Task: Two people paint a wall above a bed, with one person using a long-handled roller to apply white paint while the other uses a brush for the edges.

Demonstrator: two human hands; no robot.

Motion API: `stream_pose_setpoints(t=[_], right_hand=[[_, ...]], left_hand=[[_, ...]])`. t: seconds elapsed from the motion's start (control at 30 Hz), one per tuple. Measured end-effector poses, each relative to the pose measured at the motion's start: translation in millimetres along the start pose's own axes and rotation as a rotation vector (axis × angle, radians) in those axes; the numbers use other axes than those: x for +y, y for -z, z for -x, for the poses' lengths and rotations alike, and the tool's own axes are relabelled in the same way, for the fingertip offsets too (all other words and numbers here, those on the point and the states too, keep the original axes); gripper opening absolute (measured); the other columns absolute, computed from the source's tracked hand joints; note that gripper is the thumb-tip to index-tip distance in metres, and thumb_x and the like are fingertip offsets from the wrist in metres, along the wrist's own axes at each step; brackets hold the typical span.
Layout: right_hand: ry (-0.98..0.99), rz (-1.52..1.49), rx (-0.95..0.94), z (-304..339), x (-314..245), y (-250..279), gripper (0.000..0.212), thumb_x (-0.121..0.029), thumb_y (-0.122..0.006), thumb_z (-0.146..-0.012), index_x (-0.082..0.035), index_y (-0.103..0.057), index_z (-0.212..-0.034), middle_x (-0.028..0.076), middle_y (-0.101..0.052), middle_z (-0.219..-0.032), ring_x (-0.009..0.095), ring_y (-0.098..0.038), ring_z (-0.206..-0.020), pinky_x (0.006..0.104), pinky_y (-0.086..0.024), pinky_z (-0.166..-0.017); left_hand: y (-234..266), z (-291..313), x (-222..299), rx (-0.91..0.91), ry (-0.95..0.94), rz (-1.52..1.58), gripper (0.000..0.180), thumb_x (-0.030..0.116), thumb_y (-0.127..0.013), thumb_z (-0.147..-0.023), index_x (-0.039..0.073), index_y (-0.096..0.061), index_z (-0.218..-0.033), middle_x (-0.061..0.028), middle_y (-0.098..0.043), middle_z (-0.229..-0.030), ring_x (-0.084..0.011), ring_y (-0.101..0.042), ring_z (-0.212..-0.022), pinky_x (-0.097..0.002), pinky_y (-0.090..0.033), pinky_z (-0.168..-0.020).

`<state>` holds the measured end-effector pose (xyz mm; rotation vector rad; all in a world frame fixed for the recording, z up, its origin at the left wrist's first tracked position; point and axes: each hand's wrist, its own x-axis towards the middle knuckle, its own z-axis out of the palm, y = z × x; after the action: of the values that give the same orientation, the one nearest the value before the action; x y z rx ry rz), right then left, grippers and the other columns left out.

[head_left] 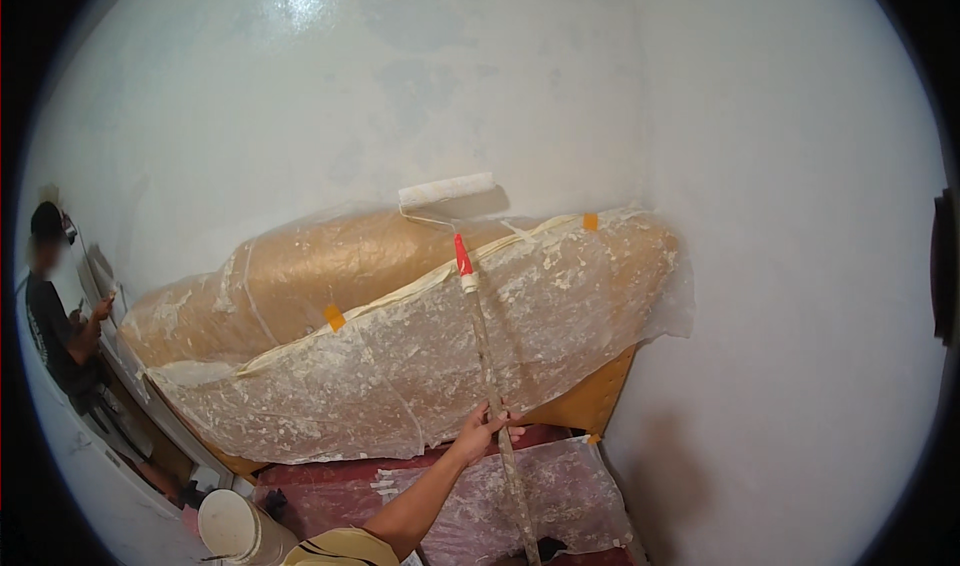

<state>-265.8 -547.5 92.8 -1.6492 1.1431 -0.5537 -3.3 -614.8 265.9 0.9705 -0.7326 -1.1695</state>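
My left hand point(485, 431) is closed around the long, paint-stained pole point(486, 356) of a paint roller. My left forearm reaches in from the lower edge, with a yellowish sleeve. At the pole's upper end is a red handle point(462, 256) with a bent wire frame. The white roller sleeve point(447, 188) is up at the pale wall point(330, 116), with a shadow beside its right end; whether it touches the wall I cannot tell. Below it lies a long, brown, bulky piece point(320, 266) under paint-spattered clear plastic point(390, 386). My right hand is out of view.
A white bucket point(228, 526) stands at the lower left. At the far left, another person point(62, 326) in dark clothes stands by the wall, hands raised. Spattered plastic sheeting point(560, 491) covers part of the red surface below. Orange tape point(334, 317) holds the plastic cover. A wall rises at right.
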Motion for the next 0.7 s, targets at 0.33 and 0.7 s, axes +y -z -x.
stream_pose_setpoints(t=[0.33, 0.7], right_hand=[[-0.037, -0.006, -0.071, -20.5, 11.7, -34.0, 0.039, -0.032, -0.039, -0.092, -0.006, -0.052, -0.117, 0.015, -0.056, -0.112, 0.03, -0.051, -0.105, 0.0415, -0.041, -0.087], [-0.093, -0.013, -0.143, -33.8, 9.4, -60.6, 0.036, -0.028, -0.039, -0.092, -0.007, -0.05, -0.12, 0.013, -0.055, -0.115, 0.029, -0.05, -0.108, 0.0408, -0.039, -0.09]], left_hand=[[14.0, -21.5, 16.6, 0.058, -0.012, -0.078, 0.031, 0.009, -0.044, -0.092, 0.006, -0.036, -0.122, -0.0172, -0.055, -0.107, -0.0271, -0.062, -0.086, -0.0359, -0.055, -0.071], [29.3, -41.0, 44.5, 0.062, -0.046, -0.134, 0.037, 0.009, -0.044, -0.093, 0.006, -0.033, -0.128, -0.0163, -0.054, -0.11, -0.0275, -0.062, -0.087, -0.0375, -0.054, -0.073]])
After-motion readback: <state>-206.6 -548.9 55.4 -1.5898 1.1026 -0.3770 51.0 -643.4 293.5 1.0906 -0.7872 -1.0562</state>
